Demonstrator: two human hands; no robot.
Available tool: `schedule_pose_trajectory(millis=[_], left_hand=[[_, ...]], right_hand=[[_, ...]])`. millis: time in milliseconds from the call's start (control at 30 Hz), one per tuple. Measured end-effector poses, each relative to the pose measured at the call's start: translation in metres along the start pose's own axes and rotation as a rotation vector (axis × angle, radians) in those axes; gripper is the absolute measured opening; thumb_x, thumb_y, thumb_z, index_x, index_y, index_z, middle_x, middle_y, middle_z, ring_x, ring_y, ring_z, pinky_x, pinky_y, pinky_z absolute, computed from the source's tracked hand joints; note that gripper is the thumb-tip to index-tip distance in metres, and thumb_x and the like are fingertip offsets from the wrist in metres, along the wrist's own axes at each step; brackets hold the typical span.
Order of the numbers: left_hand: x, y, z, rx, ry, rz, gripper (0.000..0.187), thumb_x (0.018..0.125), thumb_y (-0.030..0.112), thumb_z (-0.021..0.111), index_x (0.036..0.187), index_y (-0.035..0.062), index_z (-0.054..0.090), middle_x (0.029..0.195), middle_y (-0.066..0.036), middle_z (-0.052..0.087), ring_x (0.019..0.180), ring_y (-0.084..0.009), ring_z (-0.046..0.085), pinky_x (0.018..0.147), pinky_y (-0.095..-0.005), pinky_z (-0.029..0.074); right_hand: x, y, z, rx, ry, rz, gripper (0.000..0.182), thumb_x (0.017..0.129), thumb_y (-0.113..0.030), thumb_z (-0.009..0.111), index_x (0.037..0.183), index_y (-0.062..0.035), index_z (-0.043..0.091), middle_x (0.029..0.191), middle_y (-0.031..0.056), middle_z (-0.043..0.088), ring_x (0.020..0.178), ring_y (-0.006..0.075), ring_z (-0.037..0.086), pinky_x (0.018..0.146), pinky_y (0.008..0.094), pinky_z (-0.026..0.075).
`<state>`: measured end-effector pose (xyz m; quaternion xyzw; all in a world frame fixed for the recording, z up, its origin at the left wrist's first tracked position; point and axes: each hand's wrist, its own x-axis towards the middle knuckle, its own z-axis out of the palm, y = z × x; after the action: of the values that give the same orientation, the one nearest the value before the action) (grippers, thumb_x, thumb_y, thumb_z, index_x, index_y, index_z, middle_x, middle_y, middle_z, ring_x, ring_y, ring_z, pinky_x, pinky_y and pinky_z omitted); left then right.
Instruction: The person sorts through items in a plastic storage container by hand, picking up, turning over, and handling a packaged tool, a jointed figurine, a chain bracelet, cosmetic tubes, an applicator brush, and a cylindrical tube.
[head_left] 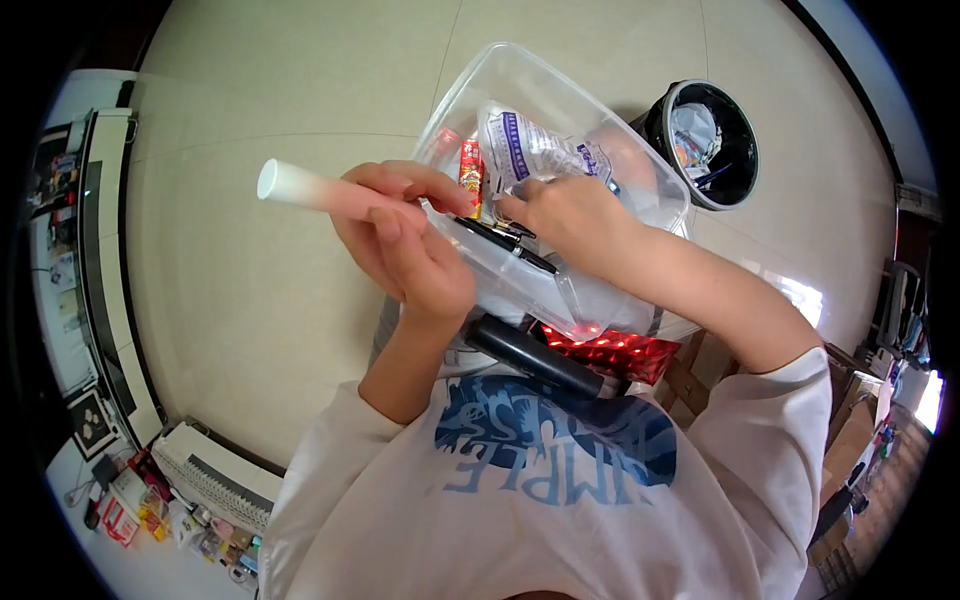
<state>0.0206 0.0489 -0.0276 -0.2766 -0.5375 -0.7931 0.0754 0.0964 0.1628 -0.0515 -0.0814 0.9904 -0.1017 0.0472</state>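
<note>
My left hand (415, 245) is wrapped round a smooth tube (300, 187), white at its far end and fading to pink, which points out to the left. It is held over the near left edge of a clear plastic bin (500, 60). My right hand (575, 220) reaches into the bin with its fingers curled at a white and purple plastic packet (520, 145). What its fingertips hold, if anything, is hidden. Beside them are a red and yellow packet (470, 170) and a black pen (505, 245).
A black waste bin (668, 125) with crumpled rubbish in it stands on the tiled floor at the right. Close to my body lie a black cylinder (535, 357) and a shiny red wrapper (630, 355). Cluttered household items (150, 515) fill the lower left.
</note>
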Motion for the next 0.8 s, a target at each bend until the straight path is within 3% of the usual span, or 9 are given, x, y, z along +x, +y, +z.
schedule_pose_trajectory(millis=[167, 367, 433, 500, 567, 633, 667, 733, 800], left_hand=[[0.003, 0.001, 0.003, 0.012, -0.023, -0.023, 0.023, 0.085, 0.025, 0.028, 0.075, 0.0053, 0.032, 0.065, -0.010, 0.043, 0.048, -0.0155, 0.043, 0.043, -0.0225, 0.034], [-0.001, 0.001, -0.001, 0.056, -0.009, 0.015, 0.023, 0.086, 0.025, 0.029, 0.072, 0.0060, 0.030, 0.073, -0.008, 0.042, 0.049, -0.0149, 0.043, 0.043, -0.0230, 0.035], [0.000, 0.003, -0.003, 0.029, -0.007, -0.023, 0.023, 0.086, 0.024, 0.029, 0.072, 0.0059, 0.030, 0.075, -0.008, 0.041, 0.049, -0.0148, 0.044, 0.043, -0.0230, 0.035], [0.001, 0.004, -0.003, 0.006, 0.000, -0.059, 0.023, 0.086, 0.024, 0.029, 0.072, 0.0058, 0.030, 0.076, -0.007, 0.041, 0.049, -0.0148, 0.044, 0.043, -0.0231, 0.035], [-0.001, 0.004, -0.002, 0.008, -0.055, -0.021, 0.022, 0.086, 0.024, 0.029, 0.073, 0.0057, 0.030, 0.076, -0.008, 0.041, 0.050, -0.0152, 0.044, 0.044, -0.0227, 0.035], [0.001, 0.004, -0.001, 0.006, -0.051, -0.017, 0.022, 0.086, 0.024, 0.029, 0.073, 0.0056, 0.030, 0.077, -0.007, 0.041, 0.050, -0.0154, 0.044, 0.044, -0.0226, 0.034], [0.001, 0.003, 0.000, -0.001, -0.055, -0.016, 0.022, 0.086, 0.023, 0.029, 0.072, 0.0055, 0.031, 0.078, -0.007, 0.041, 0.050, -0.0156, 0.044, 0.044, -0.0225, 0.034], [0.003, 0.001, -0.001, -0.013, -0.046, -0.013, 0.022, 0.086, 0.023, 0.029, 0.072, 0.0056, 0.031, 0.078, -0.007, 0.040, 0.050, -0.0157, 0.044, 0.044, -0.0228, 0.034], [0.003, 0.000, -0.001, -0.031, -0.044, -0.013, 0.022, 0.086, 0.023, 0.029, 0.071, 0.0056, 0.031, 0.079, -0.007, 0.040, 0.050, -0.0159, 0.044, 0.044, -0.0231, 0.034]], right_hand=[[0.015, 0.000, 0.004, -0.081, -0.119, -0.083, 0.022, 0.064, -0.008, 0.051, 0.086, -0.0081, 0.053, 0.056, 0.0070, 0.053, 0.051, 0.0196, 0.057, 0.043, 0.0283, 0.044], [0.037, 0.015, 0.003, -0.156, -0.225, -0.296, 0.007, 0.063, -0.009, 0.052, 0.067, -0.0046, 0.055, 0.055, 0.0087, 0.054, 0.052, 0.0236, 0.056, 0.045, 0.0321, 0.044], [0.033, 0.018, -0.013, 0.178, -0.329, -0.156, 0.012, 0.064, -0.010, 0.053, 0.072, -0.0017, 0.053, 0.061, 0.0113, 0.055, 0.058, 0.0255, 0.055, 0.050, 0.0341, 0.043], [0.022, 0.022, -0.034, 0.554, -0.237, -0.190, 0.014, 0.067, -0.010, 0.052, 0.077, 0.0004, 0.049, 0.065, 0.0125, 0.052, 0.061, 0.0219, 0.053, 0.053, 0.0331, 0.042], [0.000, 0.023, -0.083, 0.771, -0.236, -0.029, 0.019, 0.068, -0.014, 0.055, 0.079, 0.0000, 0.048, 0.062, 0.0098, 0.050, 0.063, 0.0206, 0.054, 0.061, 0.0276, 0.043], [-0.034, 0.028, -0.109, 1.261, -0.001, 0.152, 0.017, 0.073, -0.014, 0.055, 0.078, -0.0012, 0.045, 0.061, 0.0043, 0.046, 0.057, 0.0169, 0.050, 0.052, 0.0254, 0.041], [-0.054, 0.031, -0.121, 1.309, 0.169, 0.244, 0.018, 0.073, -0.016, 0.057, 0.074, -0.0043, 0.043, 0.060, 0.0017, 0.044, 0.053, 0.0110, 0.047, 0.045, 0.0216, 0.038], [-0.094, 0.060, -0.131, 1.295, 0.403, 0.074, 0.023, 0.069, -0.019, 0.063, 0.070, -0.0083, 0.042, 0.059, 0.0007, 0.043, 0.049, 0.0076, 0.044, 0.042, 0.0188, 0.036], [-0.127, 0.077, -0.143, 1.351, 0.563, 0.073, 0.028, 0.069, -0.024, 0.063, 0.068, -0.0113, 0.039, 0.060, -0.0016, 0.042, 0.048, 0.0065, 0.042, 0.044, 0.0176, 0.032]])
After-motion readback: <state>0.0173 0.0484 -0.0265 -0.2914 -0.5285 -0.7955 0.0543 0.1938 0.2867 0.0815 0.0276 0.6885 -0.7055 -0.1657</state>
